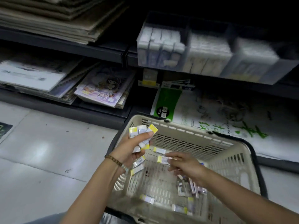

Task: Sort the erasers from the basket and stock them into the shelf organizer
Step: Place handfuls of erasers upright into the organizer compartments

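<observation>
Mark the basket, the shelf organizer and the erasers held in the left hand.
basket (178,127): head view, far rim.
shelf organizer (208,62): head view, front wall of the middle compartment.
held erasers (142,130): head view, top of the bunch above the fingers.

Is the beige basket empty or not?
Not empty: loose erasers lie on the basket floor; the left hand grips a bunch above it.

**Dark metal shelving** (103,51): the upper board carries stacked brown sheets (56,18) and the clear shelf organizer (186,62) (compartments packed with blurred white packs (159,46)). The lower board carries spiral pads (32,76), an illustrated book (105,88) and a green-printed paper pack (210,113). Pale tiled floor (40,151) in front, with the cream basket (191,126).
</observation>
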A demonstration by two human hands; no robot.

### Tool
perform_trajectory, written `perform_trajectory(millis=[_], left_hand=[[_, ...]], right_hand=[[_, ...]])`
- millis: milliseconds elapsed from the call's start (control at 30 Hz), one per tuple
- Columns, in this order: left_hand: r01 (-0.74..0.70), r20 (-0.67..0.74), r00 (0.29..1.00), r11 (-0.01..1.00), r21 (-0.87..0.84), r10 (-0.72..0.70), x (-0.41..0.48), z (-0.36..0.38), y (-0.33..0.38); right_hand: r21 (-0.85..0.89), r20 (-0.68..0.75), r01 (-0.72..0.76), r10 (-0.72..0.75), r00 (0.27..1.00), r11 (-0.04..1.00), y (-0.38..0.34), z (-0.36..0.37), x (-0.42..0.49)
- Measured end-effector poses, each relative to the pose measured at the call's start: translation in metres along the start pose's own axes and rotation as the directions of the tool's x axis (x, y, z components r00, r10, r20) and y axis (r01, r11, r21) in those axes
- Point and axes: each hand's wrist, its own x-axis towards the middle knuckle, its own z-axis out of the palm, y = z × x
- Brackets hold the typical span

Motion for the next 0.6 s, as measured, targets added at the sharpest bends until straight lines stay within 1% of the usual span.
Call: perform_trajectory(millis=[67,167,233,333,433,533,600], left_hand=[[0.001,0.067,0.998,1.000,0.015,-0.002,-0.003,0.031,0.010],[0.000,0.169,0.986,0.999,0.044,-0.007,-0.011,0.075,0.031],[-0.016,0.233,0.973,0.993,0.117,-0.011,-0.020,0.100,0.046],[-0.033,0.275,0.961,0.970,0.241,-0.036,-0.034,0.123,0.063],[-0.072,0.315,0.948,0.933,0.351,-0.046,-0.046,0.135,0.074],[-0.083,0.350,0.934,0.912,0.402,-0.070,-0.051,0.142,0.081],[-0.053,0.360,0.928,0.922,0.384,-0.097,-0.051,0.146,0.083]], right_hand=[[-0.064,-0.022,0.128,-0.129,0.991,0.990,-0.038,-0.038,-0.040],[-0.092,-0.014,0.296,-0.298,0.954,0.951,-0.092,-0.078,-0.103],[-0.102,-0.012,0.386,-0.390,0.921,0.917,-0.122,-0.091,-0.136],[-0.107,-0.016,0.503,-0.507,0.862,0.858,-0.151,-0.095,-0.162],[-0.112,-0.030,0.570,-0.576,0.817,0.814,-0.164,-0.093,-0.170],[-0.208,0.025,0.572,-0.581,0.814,0.793,-0.169,-0.092,-0.172],[-0.257,0.049,0.570,-0.578,0.815,0.781,-0.170,-0.092,-0.172]])
